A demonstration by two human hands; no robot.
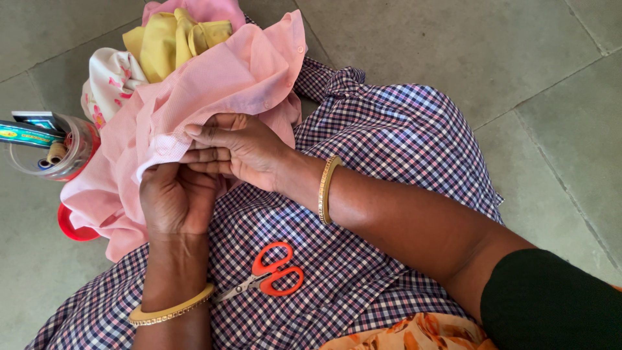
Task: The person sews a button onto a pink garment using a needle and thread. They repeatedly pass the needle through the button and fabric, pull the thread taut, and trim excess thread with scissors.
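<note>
Above the orange-handled scissors (269, 275), left hand (176, 198) and right hand (241, 150) both pinch closed on the pink woven cotton shirt (240, 74).

left hand (176, 198) fingertips hidden in pink shirt (214, 84) | clear jar (61, 152) cut off left | needle too small to tell

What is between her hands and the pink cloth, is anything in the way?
Nothing visible. Both the left hand and the right hand already grip the pink cloth directly. The orange scissors lie apart on the checked fabric over the lap.
</note>
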